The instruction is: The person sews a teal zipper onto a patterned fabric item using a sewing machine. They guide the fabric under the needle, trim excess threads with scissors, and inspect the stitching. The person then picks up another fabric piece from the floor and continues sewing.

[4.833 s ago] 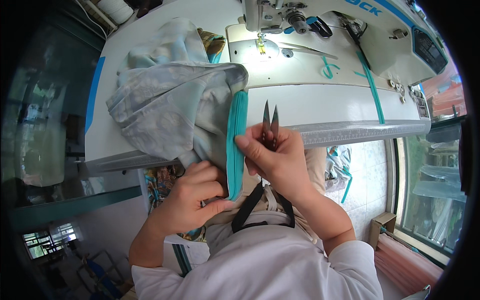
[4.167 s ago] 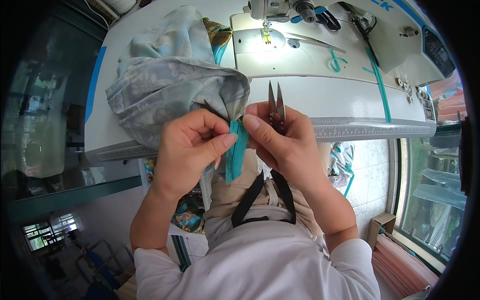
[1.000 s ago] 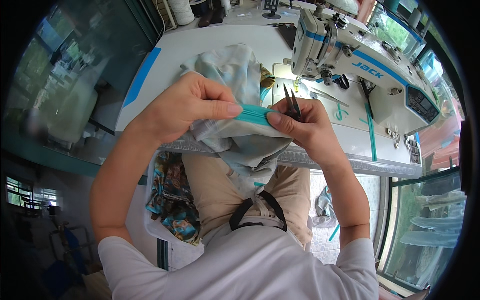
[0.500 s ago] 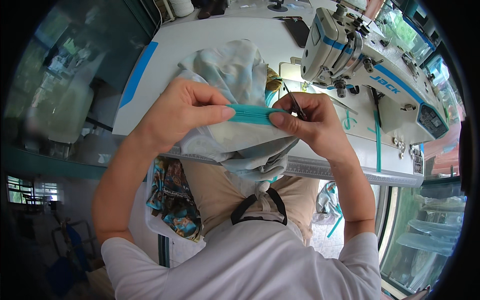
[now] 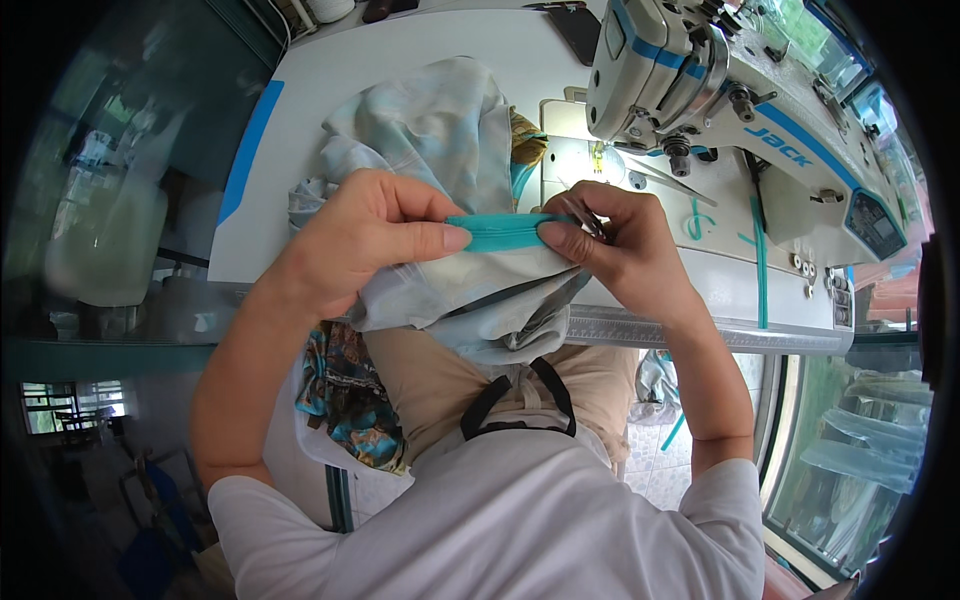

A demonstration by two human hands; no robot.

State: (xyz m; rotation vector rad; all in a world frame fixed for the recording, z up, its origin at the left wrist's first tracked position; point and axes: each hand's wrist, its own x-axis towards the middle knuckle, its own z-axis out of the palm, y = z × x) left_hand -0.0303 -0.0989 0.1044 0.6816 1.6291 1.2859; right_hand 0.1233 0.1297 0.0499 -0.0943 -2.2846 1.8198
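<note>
A turquoise zipper [image 5: 492, 233] with fine lengthwise ridges is stretched level between my two hands. My left hand [image 5: 375, 225] is closed, pinching its left end between thumb and fingers. Closed too, my right hand [image 5: 615, 235] pinches the other end and keeps small dark thread snips [image 5: 590, 220] tucked in its fingers, partly hidden. A pale grey-blue garment [image 5: 425, 125] lies bunched behind and below the zipper, draping over the table's front edge toward my lap. Whether the zipper is sewn to it along its whole length I cannot tell.
A white sewing machine [image 5: 700, 90] stands at right, its lamp lit. Turquoise strips [image 5: 762, 265] and white bobbins [image 5: 803, 265] lie near it. A dark phone-like slab [image 5: 575, 35] rests at the back. Patterned fabric [image 5: 350, 400] fills a bin beside my left leg.
My view has shifted slightly, so table and machine sit higher and to the left. The snips' blades point less visibly upward. Both hands keep their pinch on the zipper.
</note>
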